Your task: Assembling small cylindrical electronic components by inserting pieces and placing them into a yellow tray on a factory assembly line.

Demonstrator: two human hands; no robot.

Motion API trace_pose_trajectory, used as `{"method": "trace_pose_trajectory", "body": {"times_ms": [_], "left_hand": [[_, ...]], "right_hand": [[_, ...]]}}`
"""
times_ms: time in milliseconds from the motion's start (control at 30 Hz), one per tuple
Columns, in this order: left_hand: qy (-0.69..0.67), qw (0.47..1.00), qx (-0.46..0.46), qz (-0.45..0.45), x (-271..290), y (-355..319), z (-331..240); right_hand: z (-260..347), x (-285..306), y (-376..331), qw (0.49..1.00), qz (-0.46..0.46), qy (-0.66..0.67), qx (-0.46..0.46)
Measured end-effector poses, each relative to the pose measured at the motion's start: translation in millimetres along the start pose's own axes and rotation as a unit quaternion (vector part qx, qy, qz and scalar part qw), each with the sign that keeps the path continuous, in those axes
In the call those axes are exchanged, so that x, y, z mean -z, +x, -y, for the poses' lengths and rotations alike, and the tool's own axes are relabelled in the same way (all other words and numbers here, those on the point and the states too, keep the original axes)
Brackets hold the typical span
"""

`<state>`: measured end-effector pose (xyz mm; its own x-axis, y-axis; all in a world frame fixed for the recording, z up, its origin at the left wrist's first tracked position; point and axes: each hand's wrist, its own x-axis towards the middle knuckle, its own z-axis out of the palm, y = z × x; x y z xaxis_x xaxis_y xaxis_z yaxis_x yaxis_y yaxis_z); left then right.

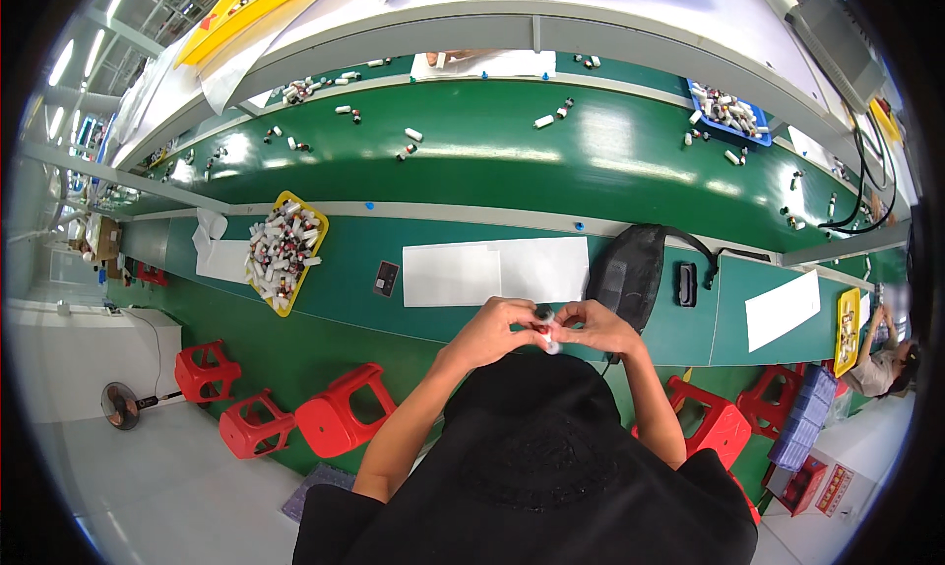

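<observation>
Both hands meet low at the centre of the view, just over the near edge of the green bench [463, 314]. The left hand [495, 331] curls in from the left, fingers closed around a small white vial [548, 341] with a dark cap end; the right hand [602, 327] comes in from the other side, its fingertips pinched on the same little vial. The two hands are touching, knuckle to knuckle, with the vial gripped between them, held above the person's lap in front of a black top.

Just beyond the hands, two white paper sheets [495, 272] lie flat on the bench, side by side. To the left of them sits a small dark flat device [386, 279], and further left a yellow tray [286, 251] is heaped with more small vials. To the right of the sheets, close to the right hand, a black bag [630, 273] slumps on the bench.

Further back, the green conveyor belt [512, 147] carries scattered vials, and a blue tray [729, 111] of them sits at its far right. Red plastic stools [345, 410] stand on the floor to the left. Another person [883, 353] sits at the far right edge.
</observation>
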<state>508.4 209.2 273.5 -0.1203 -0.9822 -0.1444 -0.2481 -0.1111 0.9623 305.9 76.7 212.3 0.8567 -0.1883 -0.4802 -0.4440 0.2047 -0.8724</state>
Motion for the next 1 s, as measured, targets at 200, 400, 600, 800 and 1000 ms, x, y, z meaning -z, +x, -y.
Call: {"method": "trace_pose_trajectory", "body": {"times_ms": [200, 400, 600, 800, 1000], "left_hand": [[-0.006, 0.974, 0.124, -0.188, 14, 21, 121], [0.091, 0.973, 0.079, -0.196, 58, 140, 159], [0.347, 0.899, 0.132, -0.231, 144, 192, 238], [0.535, 0.772, 0.102, -0.328, 258, 198, 320], [0.544, 0.753, -0.037, -0.368, 269, 204, 364]], "right_hand": [[-33, 9, 7, 0.958, -0.281, -0.064, 0.006], [-48, 11, 8, 0.925, -0.375, -0.065, 0.010], [-42, 7, 9, 0.902, -0.424, -0.055, -0.061], [-56, 8, 5, 0.882, -0.455, -0.054, -0.108], [-52, 5, 8, 0.869, -0.478, -0.043, -0.122]]}}
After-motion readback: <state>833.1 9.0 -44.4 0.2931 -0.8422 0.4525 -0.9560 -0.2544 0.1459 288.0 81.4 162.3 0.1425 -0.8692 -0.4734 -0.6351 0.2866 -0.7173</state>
